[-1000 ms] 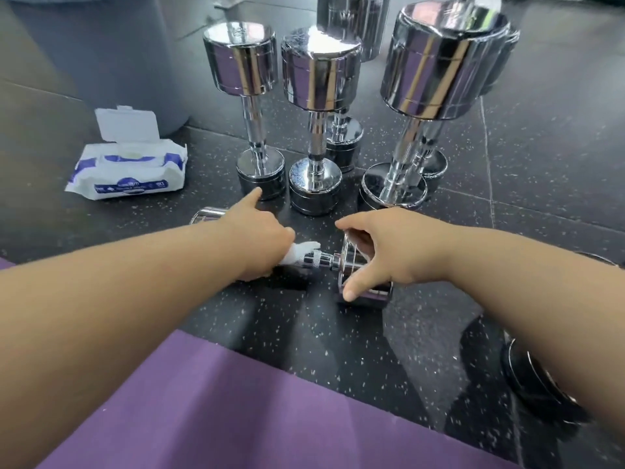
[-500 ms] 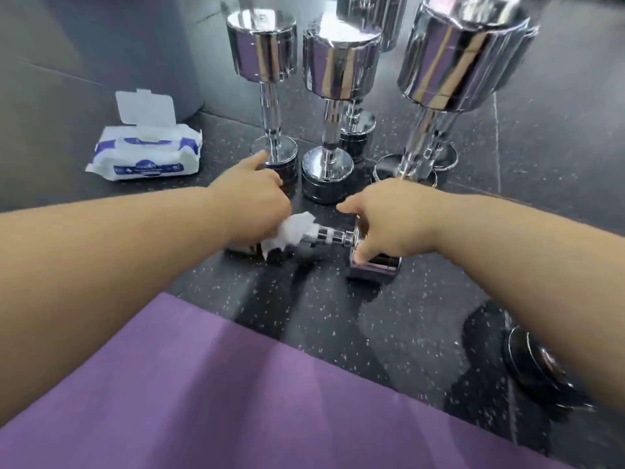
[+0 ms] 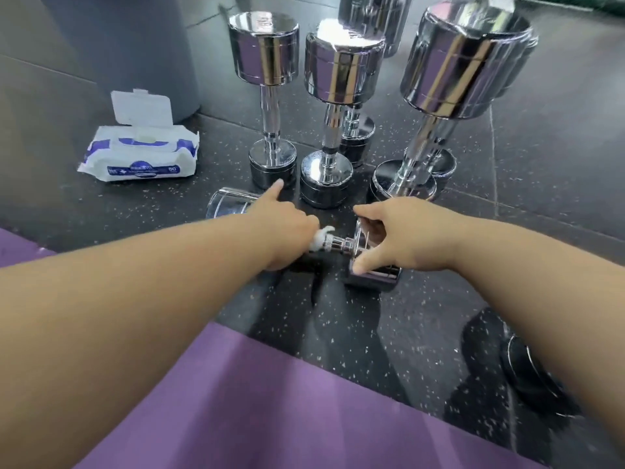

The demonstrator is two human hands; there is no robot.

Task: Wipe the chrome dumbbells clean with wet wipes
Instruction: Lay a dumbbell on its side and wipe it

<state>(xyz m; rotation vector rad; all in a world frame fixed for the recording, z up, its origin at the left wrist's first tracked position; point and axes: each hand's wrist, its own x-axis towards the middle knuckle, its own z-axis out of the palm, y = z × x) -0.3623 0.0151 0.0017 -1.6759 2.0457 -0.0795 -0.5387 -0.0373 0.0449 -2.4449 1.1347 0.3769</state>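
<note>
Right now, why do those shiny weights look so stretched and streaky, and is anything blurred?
Head view: the wide lens splays the upright dumbbells outward; glare streaks their chrome heads; the dumbbell at lower right is blurred; the wet wipe in the left hand looks fairly sharp.

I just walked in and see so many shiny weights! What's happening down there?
A person is cleaning one chrome dumbbell that lies on the floor. The left hand holds a wet wipe around its handle, while the right hand grips its end. Behind it, other dumbbells stand upright, and an open wipe pack sits to the left.
</note>
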